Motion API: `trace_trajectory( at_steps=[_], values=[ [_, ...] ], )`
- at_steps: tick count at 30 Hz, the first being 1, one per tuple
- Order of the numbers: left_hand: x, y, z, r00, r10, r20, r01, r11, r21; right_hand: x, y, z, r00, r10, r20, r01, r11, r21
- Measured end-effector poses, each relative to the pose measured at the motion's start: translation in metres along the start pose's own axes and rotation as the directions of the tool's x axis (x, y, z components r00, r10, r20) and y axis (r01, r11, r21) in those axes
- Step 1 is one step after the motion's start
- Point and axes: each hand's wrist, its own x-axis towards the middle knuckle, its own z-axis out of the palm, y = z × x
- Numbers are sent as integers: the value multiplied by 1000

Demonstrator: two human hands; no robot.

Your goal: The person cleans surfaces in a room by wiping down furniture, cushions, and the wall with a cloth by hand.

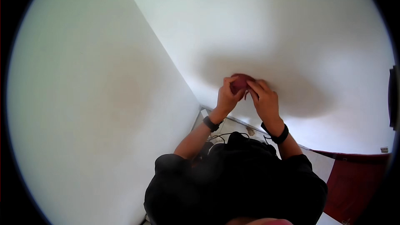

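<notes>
The left hand (226, 98) and right hand (267, 102) pinch a dark-red rounded piece (240, 82), each grip closed. Probably light and pliable, it suits holding by its left and right edges.

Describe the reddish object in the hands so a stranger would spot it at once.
Follow the wall corner down to its lower end. Just right of there, the left hand and right hand hold a dark-red object. Unlike the larger red surface at lower right, it is handheld.

From near above left grip (227, 98) and right grip (267, 103), the head camera looks forward and down toward the wall (316, 21) beyond; outer edges seem unclear.
</notes>
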Motion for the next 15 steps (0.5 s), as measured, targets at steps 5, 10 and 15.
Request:
trace_trajectory(
  at_steps=[5,10,15],
  values=[
    [28,98,9,949,262,-173,-264,964,9,31,-30,-24,975,-58,-213,68,997,38],
    [47,149,19,922,370,-114,-361,928,97,44,-36,-38,941,9,-337,95,952,291],
    [26,98,24,854,507,-119,-454,836,308,15,-14,-7,931,71,-357,61,936,347]
  ],
)
